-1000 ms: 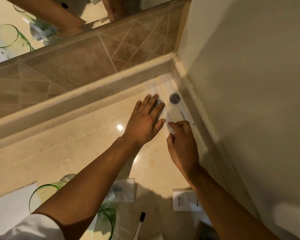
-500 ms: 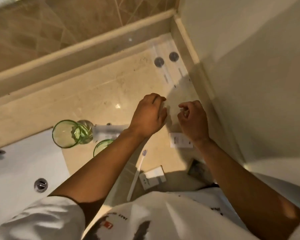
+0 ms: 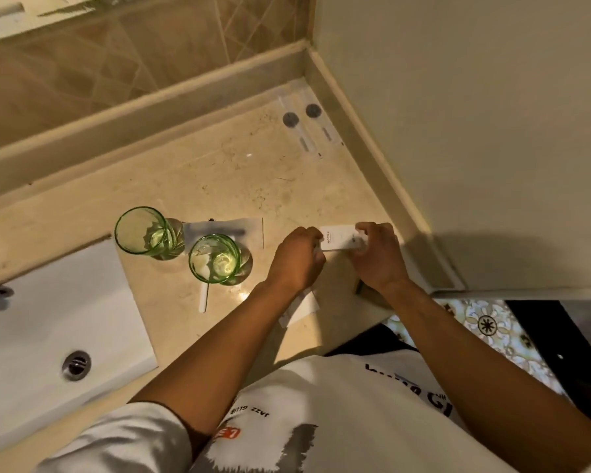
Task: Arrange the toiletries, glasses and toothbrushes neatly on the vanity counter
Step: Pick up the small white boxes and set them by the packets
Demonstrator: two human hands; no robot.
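Both hands grip a small white hotel toiletry box [image 3: 340, 237] above the beige vanity counter [image 3: 239, 175]: my left hand [image 3: 296, 259] on its left end, my right hand [image 3: 376, 254] on its right end. Two long wrapped packets [image 3: 309, 129] with dark round ends lie side by side in the far right corner. Two green glasses [image 3: 144, 232] [image 3: 217, 257] stand left of my hands, in front of a flat clear sachet [image 3: 229, 230]. A white toothbrush handle [image 3: 203, 300] pokes out below the nearer glass. Another white packet [image 3: 301, 307] lies partly under my left forearm.
A white sink basin [image 3: 58, 332] with a metal drain [image 3: 76, 365] fills the left. A raised ledge and tiled backsplash [image 3: 116, 73] run along the back, a plain wall [image 3: 475, 131] on the right. A dark small object [image 3: 364, 288] sits by my right wrist.
Both hands drew back from the corner packets toward the counter's front and took hold of the white box, lifting it. The view tilted down, bringing the glasses and sink into sight.
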